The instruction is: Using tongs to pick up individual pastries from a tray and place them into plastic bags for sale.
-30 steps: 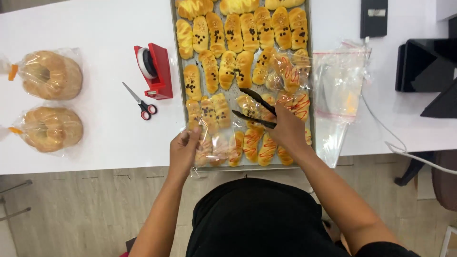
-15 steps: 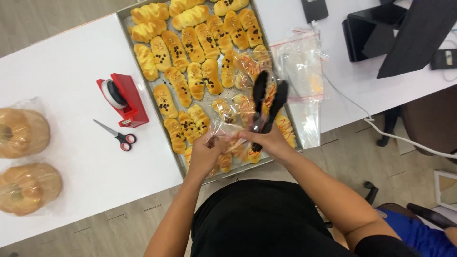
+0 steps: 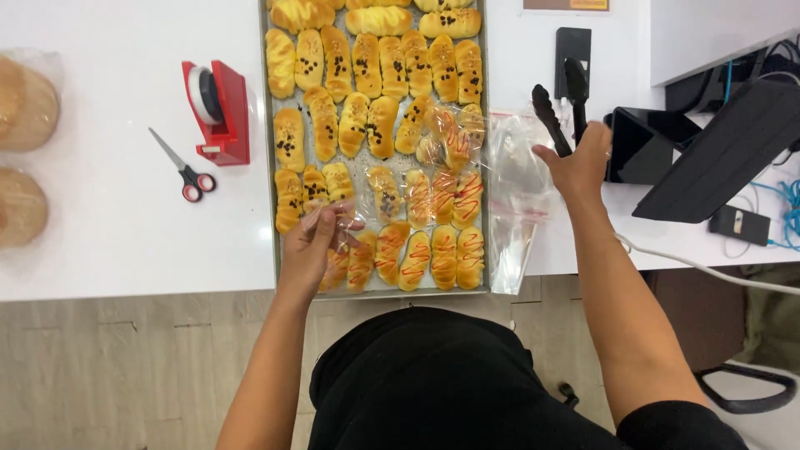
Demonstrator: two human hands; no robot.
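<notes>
A metal baking tray (image 3: 268, 167) holds several golden bread rolls, some dotted with dark chips (image 3: 367, 62), some striped with red sauce (image 3: 443, 250). My left hand (image 3: 312, 246) rests on the tray's near left corner, pinching a clear plastic bag (image 3: 337, 218) with a roll in it. My right hand (image 3: 575, 167) is off the tray to the right, above the white table, gripping black tongs (image 3: 560, 100) that point away from me. Just left of that hand lies a stack of clear plastic bags (image 3: 512, 200).
A red tape dispenser (image 3: 218, 110) and red-handled scissors (image 3: 183, 165) lie left of the tray. Two bagged round loaves (image 3: 23, 150) sit at the far left. Black devices (image 3: 717, 150), cables and a chair base (image 3: 742, 387) crowd the right side.
My right hand has carried the tongs from over the tray out to the right, past the plastic bags. My left hand stays at the tray's near left corner holding the bagged roll.
</notes>
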